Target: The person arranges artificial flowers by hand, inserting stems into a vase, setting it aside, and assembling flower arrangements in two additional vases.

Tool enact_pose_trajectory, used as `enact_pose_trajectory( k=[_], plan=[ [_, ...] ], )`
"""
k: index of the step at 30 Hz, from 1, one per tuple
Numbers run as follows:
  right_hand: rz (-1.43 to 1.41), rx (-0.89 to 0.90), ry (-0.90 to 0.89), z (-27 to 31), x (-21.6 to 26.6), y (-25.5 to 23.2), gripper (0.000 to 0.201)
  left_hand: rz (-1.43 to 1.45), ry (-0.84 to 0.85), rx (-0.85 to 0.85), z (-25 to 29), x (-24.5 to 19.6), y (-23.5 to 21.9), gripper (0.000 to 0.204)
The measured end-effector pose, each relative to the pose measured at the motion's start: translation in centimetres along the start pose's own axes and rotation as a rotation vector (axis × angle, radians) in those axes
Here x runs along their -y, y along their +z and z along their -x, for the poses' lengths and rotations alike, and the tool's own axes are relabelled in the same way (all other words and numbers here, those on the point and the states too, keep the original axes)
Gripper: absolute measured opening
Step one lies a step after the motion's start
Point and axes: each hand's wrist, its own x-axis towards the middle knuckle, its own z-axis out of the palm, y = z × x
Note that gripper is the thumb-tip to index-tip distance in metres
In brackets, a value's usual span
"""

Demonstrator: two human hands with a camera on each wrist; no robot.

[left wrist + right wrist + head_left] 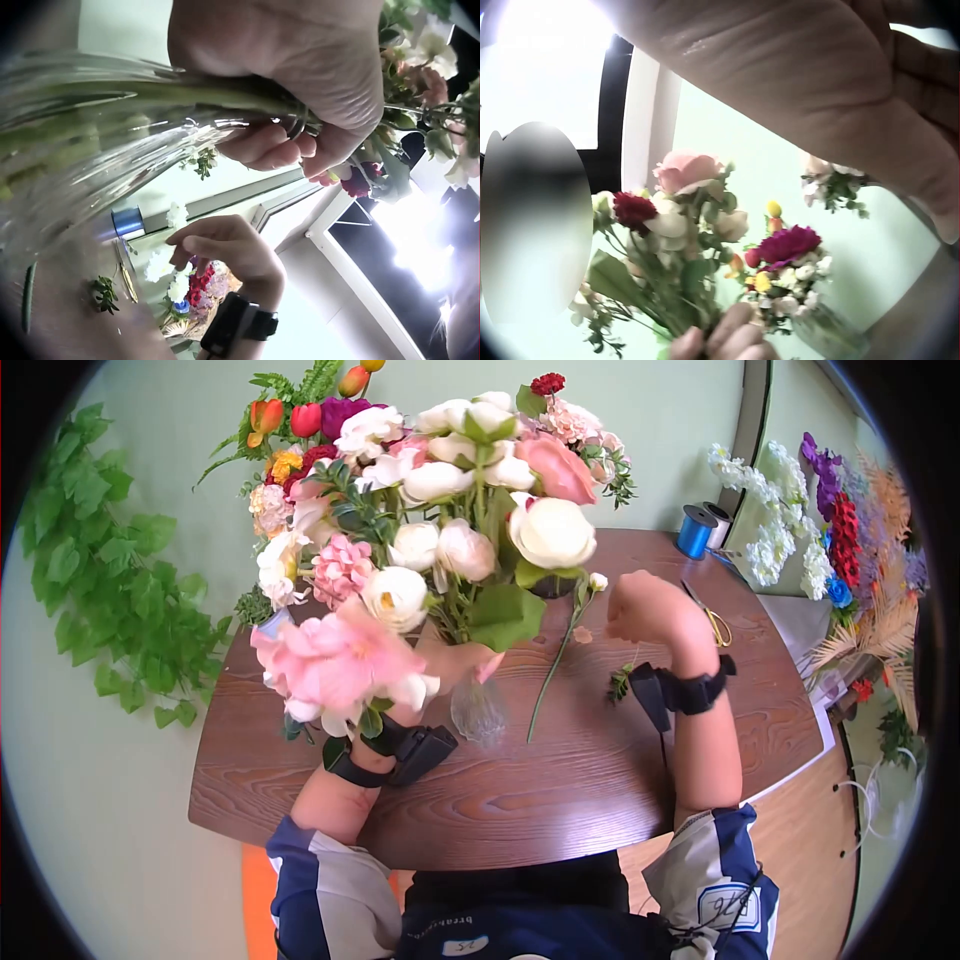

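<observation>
My left hand [445, 660] grips the neck of a clear glass vase [480, 712], its fingers curled round where the stems enter, as the left wrist view shows. White and pink flowers [470, 550] rise above this hand, and a large pink bloom [345, 660] partly covers it. The green stems [67, 139] show through the glass. My right hand [655, 610] is raised to the right of the bouquet, bent at the wrist, with loosely bent fingers and nothing held. Between the hands, a single white bud on a long stem [552, 670] lies on the table.
Behind the bouquet stand other flowers [305, 420]. Blue ribbon [695, 532] and gold-handled scissors [718, 628] are at the back right. A small green sprig [620, 685] lies near the right wrist. Ivy [110, 560] hangs at left; more flowers [845, 540] stand at right.
</observation>
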Motion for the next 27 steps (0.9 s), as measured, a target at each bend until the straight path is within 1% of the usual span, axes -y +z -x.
enact_pose_trajectory(
  k=[1, 2, 3, 4, 5, 6, 7, 8, 10, 11, 12, 14, 16, 18, 20, 21, 23, 25, 27],
  plan=[
    [0.029, -0.031, 0.001, -0.8, -0.2, 0.9, 0.031, 0.042, -0.032, 0.009, -0.4, -1.3, 0.8, 0.017],
    [0.027, -0.035, 0.003, -1.6, -0.1, 1.8, 0.031, 0.083, -0.064, 0.018, -0.8, -2.7, 1.6, 0.017],
    [-0.048, 0.024, 0.089, -2.5, 0.3, 2.6, 0.032, 0.08, -0.064, 0.023, -0.8, -2.5, 1.6, 0.017],
    [-0.125, 0.082, 0.175, -3.3, 0.4, 3.5, 0.032, 0.069, -0.06, -0.01, -0.6, -2.2, 1.4, 0.018],
    [-0.128, 0.077, 0.176, -4.1, 0.1, 4.6, 0.032, 0.057, -0.057, -0.042, -0.4, -1.8, 1.3, 0.019],
    [-0.211, 0.098, 0.191, -4.8, -0.3, 5.8, 0.03, 0.053, -0.058, -0.037, -0.5, -1.4, 1.0, 0.019],
    [-0.294, 0.121, 0.206, -5.2, -0.4, 6.6, 0.028, 0.06, -0.024, -0.049, -0.5, -1.3, 1.0, 0.019],
    [-0.295, 0.118, 0.207, -5.6, -0.5, 7.2, 0.028, 0.067, 0.011, -0.062, -0.6, -1.2, 1.0, 0.019],
    [-0.464, 0.224, 0.236, -6.1, -0.5, 7.6, 0.023, 0.077, 0.027, -0.063, -0.6, -0.9, 1.0, 0.019],
    [-0.444, 0.248, 0.234, -6.2, -0.3, 7.5, 0.017, 0.053, 0.006, -0.053, -0.4, -0.4, 0.5, 0.018],
    [-0.442, 0.248, 0.233, -6.1, -0.2, 7.4, 0.017, 0.03, -0.015, -0.044, -0.4, 0.0, 0.2, 0.017],
    [-0.441, 0.257, 0.258, -6.0, 0.2, 7.2, 0.014, -0.004, -0.027, -0.063, -0.4, -1.0, 1.0, 0.016],
    [-0.415, 0.258, 0.283, -5.8, 0.6, 7.1, 0.013, -0.039, -0.042, -0.081, -0.3, -1.3, 1.5, 0.016],
    [-0.393, 0.259, 0.31, -5.7, 0.6, 7.0, 0.013, 0.006, -0.026, -0.084, -0.3, -1.4, 1.7, 0.013],
    [-0.28, 0.25, 0.33, -5.6, 0.6, 6.8, 0.014, -0.008, -0.025, -0.08, -0.2, -0.7, 1.2, 0.012],
    [-0.281, 0.249, 0.33, -5.5, 0.6, 6.7, 0.014, -0.022, -0.024, -0.077, -0.2, -0.4, 1.0, 0.011],
    [-0.157, 0.127, 0.418, -4.9, 0.6, 6.5, 0.016, -0.035, -0.049, -0.101, 0.0, -0.5, 1.3, 0.011],
    [-0.156, 0.09, 0.391, -5.4, -0.1, 7.4, 0.015, -0.049, -0.073, -0.126, 0.0, -0.6, 1.6, 0.01],
    [-0.157, 0.049, 0.359, -5.8, -1.3, 7.8, 0.014, -0.01, -0.028, -0.093, 0.0, -0.1, 1.3, 0.01]
  ],
)
